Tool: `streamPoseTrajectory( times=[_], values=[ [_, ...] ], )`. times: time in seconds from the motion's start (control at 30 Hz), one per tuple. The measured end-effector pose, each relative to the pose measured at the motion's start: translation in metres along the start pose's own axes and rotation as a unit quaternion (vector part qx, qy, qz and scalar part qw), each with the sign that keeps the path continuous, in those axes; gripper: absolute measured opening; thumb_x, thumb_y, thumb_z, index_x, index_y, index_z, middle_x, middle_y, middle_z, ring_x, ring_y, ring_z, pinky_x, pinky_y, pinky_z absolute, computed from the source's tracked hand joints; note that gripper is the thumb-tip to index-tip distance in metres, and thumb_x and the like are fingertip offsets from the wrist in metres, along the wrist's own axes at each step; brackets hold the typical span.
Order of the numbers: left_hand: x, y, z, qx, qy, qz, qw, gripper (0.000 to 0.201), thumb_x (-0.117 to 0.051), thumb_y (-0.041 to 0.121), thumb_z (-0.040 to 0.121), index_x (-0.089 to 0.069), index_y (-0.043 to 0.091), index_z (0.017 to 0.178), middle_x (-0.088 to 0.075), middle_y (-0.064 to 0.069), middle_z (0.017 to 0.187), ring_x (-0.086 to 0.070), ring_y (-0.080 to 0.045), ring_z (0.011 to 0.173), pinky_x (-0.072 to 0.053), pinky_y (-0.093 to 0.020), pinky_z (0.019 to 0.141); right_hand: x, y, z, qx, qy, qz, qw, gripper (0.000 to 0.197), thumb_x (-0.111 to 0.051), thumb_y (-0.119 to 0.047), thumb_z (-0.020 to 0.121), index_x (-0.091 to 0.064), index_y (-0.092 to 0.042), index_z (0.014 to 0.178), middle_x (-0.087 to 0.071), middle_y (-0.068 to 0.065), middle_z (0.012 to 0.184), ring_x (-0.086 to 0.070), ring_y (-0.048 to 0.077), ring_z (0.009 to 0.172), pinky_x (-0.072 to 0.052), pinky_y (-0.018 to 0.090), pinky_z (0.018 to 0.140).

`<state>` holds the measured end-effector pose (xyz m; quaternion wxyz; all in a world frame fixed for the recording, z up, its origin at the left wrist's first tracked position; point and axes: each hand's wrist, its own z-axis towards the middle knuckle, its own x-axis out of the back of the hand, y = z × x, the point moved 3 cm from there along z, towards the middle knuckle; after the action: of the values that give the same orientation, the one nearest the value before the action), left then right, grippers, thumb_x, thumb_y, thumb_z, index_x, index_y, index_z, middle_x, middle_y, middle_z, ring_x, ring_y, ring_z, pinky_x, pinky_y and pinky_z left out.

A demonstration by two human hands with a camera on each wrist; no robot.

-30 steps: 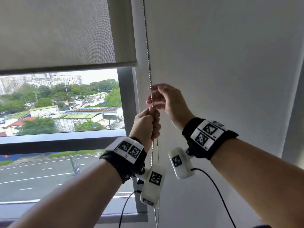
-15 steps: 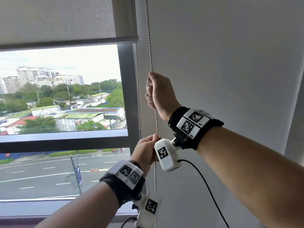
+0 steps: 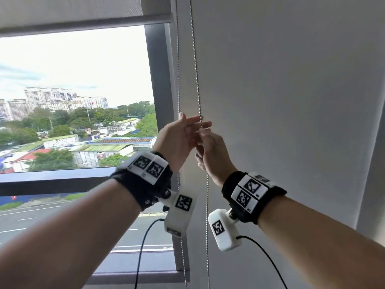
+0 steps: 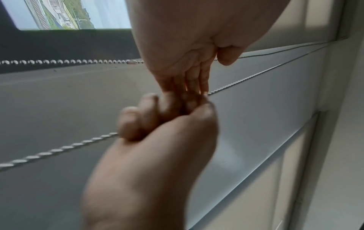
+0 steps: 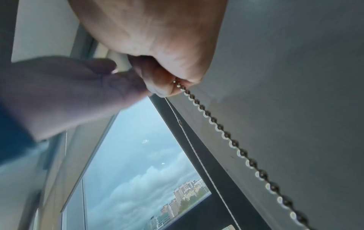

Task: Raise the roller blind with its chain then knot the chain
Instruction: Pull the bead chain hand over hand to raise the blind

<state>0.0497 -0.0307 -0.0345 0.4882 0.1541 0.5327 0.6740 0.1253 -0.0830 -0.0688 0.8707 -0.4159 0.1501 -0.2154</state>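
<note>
Both hands at chain (image 3: 196,84) beside window frame: right (image 3: 212,151) curled round it, left (image 3: 179,140) flat-fingered, touching only. Blind (image 3: 68,9) near top. Judged hauling nearly done; knotting next, needing slack.

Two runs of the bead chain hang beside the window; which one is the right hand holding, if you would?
The right hand pinches the chain run nearer the wall. The run by the window frame hangs free behind the open left hand.
</note>
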Motion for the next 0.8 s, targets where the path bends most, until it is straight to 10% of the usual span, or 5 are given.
streamPoseTrajectory(
  times=[0.17,0.37,0.57,0.8],
  values=[
    [-0.024,0.007,0.015,0.000,-0.010,0.000,1.000,0.044,-0.025,0.033,0.100,-0.059,0.005,0.097,-0.064,-0.010,0.082,-0.061,-0.022,0.076,-0.046,-0.031,0.075,0.006,0.029,-0.029,-0.023,0.000,-0.040,0.999,0.046,-0.031,-0.017,0.104,-0.033,0.007,0.065,-0.019,0.005,0.057,-0.015,0.012,0.046,-0.015,0.026,0.047],
    [-0.020,-0.022,0.021,-0.020,0.042,0.053,0.997,0.036,-0.031,0.024,0.100,-0.053,0.011,0.074,-0.033,0.006,0.047,-0.026,-0.008,0.040,-0.021,-0.022,0.041,0.019,0.053,-0.056,-0.014,0.003,-0.067,0.998,0.037,-0.035,-0.021,0.100,-0.034,-0.009,0.065,-0.022,0.001,0.059,-0.017,0.018,0.057,-0.022,0.021,0.047],
    [-0.015,-0.030,0.015,-0.032,0.088,0.091,0.991,0.038,-0.015,-0.009,0.073,-0.041,0.015,0.058,-0.026,0.006,0.040,-0.018,-0.008,0.033,-0.010,-0.017,0.041,0.025,0.064,-0.057,-0.039,-0.038,-0.088,0.995,0.035,-0.037,-0.032,0.090,-0.035,-0.016,0.059,-0.030,0.001,0.054,-0.024,0.021,0.054,-0.022,0.031,0.051],
    [-0.006,-0.040,0.002,-0.026,0.084,0.069,0.994,0.038,-0.020,-0.009,0.083,-0.041,0.013,0.059,-0.027,0.005,0.041,-0.019,-0.008,0.032,-0.013,-0.015,0.037,0.040,0.021,-0.003,0.011,-0.018,-0.126,0.992,0.036,-0.041,-0.037,0.088,-0.065,-0.010,0.093,-0.066,0.007,0.077,-0.065,0.023,0.071,-0.057,0.046,0.070]
  ],
)
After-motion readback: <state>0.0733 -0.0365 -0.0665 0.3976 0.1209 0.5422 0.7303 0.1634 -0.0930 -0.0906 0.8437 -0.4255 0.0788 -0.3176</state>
